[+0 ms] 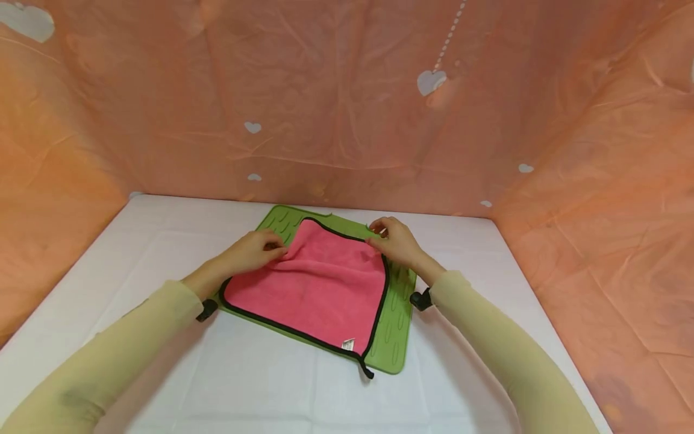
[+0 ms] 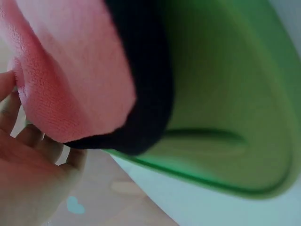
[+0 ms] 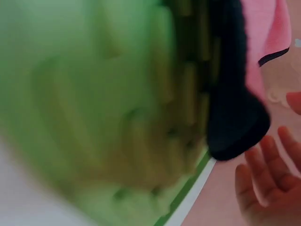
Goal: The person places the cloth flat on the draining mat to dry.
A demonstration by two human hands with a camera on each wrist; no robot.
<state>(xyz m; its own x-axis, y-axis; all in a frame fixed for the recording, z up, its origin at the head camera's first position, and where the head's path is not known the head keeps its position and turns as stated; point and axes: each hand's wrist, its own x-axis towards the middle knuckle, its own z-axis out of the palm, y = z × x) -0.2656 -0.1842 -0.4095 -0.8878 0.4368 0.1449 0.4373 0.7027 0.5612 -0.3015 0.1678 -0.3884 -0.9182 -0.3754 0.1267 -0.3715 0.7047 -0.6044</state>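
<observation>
A pink cloth with black edging lies over a green ridged mat, a fold running across its upper half. Its white label and black loop are at the near right corner. My left hand pinches the cloth's left side; in the left wrist view the thumb lies on the pink pile and the fingers go partly behind it. Close by the far right corner is my right hand. In the right wrist view its fingers are loosely bent, with a gap between them and the black edging.
Under the mat is a white-covered table. Orange sheeting with pale hearts rises along the back and both sides. A black wrist device shows below the right sleeve, another below the left.
</observation>
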